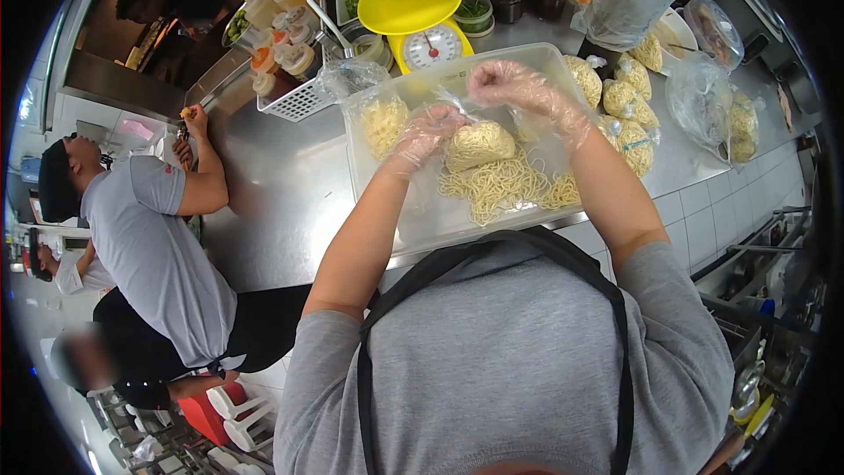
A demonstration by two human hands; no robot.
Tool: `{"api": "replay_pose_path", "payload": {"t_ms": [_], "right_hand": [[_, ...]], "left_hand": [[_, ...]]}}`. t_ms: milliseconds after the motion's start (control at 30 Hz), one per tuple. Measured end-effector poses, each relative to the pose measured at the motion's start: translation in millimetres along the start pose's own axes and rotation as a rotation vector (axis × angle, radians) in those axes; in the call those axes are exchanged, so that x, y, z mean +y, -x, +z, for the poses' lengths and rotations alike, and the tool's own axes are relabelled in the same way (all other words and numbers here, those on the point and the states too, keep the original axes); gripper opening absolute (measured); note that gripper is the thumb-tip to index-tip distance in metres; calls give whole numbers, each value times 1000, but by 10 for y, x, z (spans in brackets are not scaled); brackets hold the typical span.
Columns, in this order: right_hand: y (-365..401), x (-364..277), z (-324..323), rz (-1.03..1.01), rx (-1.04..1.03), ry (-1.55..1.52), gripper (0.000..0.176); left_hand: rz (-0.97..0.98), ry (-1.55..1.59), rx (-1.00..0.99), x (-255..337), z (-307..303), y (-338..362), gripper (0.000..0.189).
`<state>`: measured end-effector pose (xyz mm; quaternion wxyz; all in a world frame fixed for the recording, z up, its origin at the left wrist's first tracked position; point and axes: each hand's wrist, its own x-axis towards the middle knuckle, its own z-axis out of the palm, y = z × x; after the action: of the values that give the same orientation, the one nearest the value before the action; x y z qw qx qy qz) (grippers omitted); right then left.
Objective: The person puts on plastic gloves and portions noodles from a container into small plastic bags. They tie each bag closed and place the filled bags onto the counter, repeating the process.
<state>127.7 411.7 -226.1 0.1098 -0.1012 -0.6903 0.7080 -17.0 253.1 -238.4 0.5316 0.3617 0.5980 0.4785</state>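
Note:
Both my hands wear clear plastic gloves over a translucent tub [413, 233]. My left hand [431, 132] is closed around the gathered top of a clear plastic bag of noodles [479, 146]. Just up and right of it, my right hand [508, 86] has its fingers curled tight; whether it pinches the bag's end or a tie is hidden. Loose yellow noodles [501, 189] lie in the tub below the bag. Another bag of noodles [383, 126] sits at the tub's left side, beside my left hand.
A yellow scale [431, 46] stands behind the tub. To the left is a white basket [303, 104] of sauce bottles. Several noodle bags [631, 104] lie on the steel counter [272, 202] at right. A co-worker in a grey shirt [163, 237] leans on the counter at left.

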Motion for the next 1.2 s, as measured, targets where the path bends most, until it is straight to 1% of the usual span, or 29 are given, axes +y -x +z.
{"api": "replay_pose_path", "payload": {"t_ms": [33, 67, 133, 167, 233, 300, 367, 433, 500, 533, 600, 633, 700, 733, 800, 833, 900, 933, 1000, 1033, 1067, 1100, 1133, 1167, 1200], "right_hand": [[15, -12, -26, 42, -72, 58, 19], [20, -30, -1, 42, -70, 57, 19], [13, -51, 89, 51, -56, 330, 21], [8, -59, 109, 50, -53, 328, 21], [0, -71, 142, 32, -28, 443, 20], [4, -80, 164, 31, -7, 460, 19], [5, -80, 205, 30, 13, 479, 18], [-2, -50, 264, -15, 65, 502, 17], [-78, 107, 264, -55, 75, 485, 16], [-106, 193, 254, -93, 87, 472, 16], [-103, 243, 244, -95, 71, 423, 15], [-106, 266, 242, -97, 48, 374, 15], [-99, 252, 254, -82, 40, 369, 14], [-97, 245, 259, -66, 36, 364, 14], [-88, 210, 262, -71, 23, 365, 13], [-81, 203, 261, -76, 13, 365, 13], [-78, 236, 233, -83, 2, 334, 13], [-85, 249, 226, -93, -11, 304, 13], [-92, 227, 224, -100, -14, 323, 14], [-83, 220, 219, -105, -11, 340, 14], [-84, 231, 206, -103, -10, 342, 14], [-96, 241, 194, -99, -30, 291, 16], [-108, 250, 188, -97, -50, 239, 17], [-86, 192, 212, -98, -49, 239, 17], [-42, 77, 253, -53, -45, 263, 18]], "left_hand": [[0, 0, 0, -4, 14, 15, 26], [26, 14, 10, -8, 29, 23, 22], [52, 26, 17, -24, 36, 6, 20], [49, -6, 27, -44, 17, -12, 20], [44, -40, 37, -96, -8, -35, 20], [55, 45, 40, -107, 7, -24, 21], [58, 23, 55, -94, 18, -22, 20], [61, 1, 71, -100, 23, -38, 19], [184, -142, 116, -119, 30, -65, 18], [183, -144, 114, -108, 58, -50, 18], [237, -465, 391, 53, 187, 54, 15], [235, -465, 392, 11, 172, 28, 15], [500, -617, 493, -48, 131, -30, 17], [500, -617, 495, -79, 100, -48, 17], [485, -727, 407, -41, 81, -35, 19], [484, -726, 406, -23, 82, -34, 19], [493, -687, 320, 4, 78, -22, 20], [492, -686, 325, -34, 41, -37, 20], [423, -546, 177, -87, -16, -80, 19], [425, -545, 176, -126, -25, -95, 19], [374, -561, 177, -103, 1, -73, 20], [323, -578, 179, -84, 19, -56, 20], [324, -579, 179, -100, 3, -74, 20], [254, -576, 139, -142, -29, -114, 24], [186, -572, 100, -112, -20, -117, 27]]}}
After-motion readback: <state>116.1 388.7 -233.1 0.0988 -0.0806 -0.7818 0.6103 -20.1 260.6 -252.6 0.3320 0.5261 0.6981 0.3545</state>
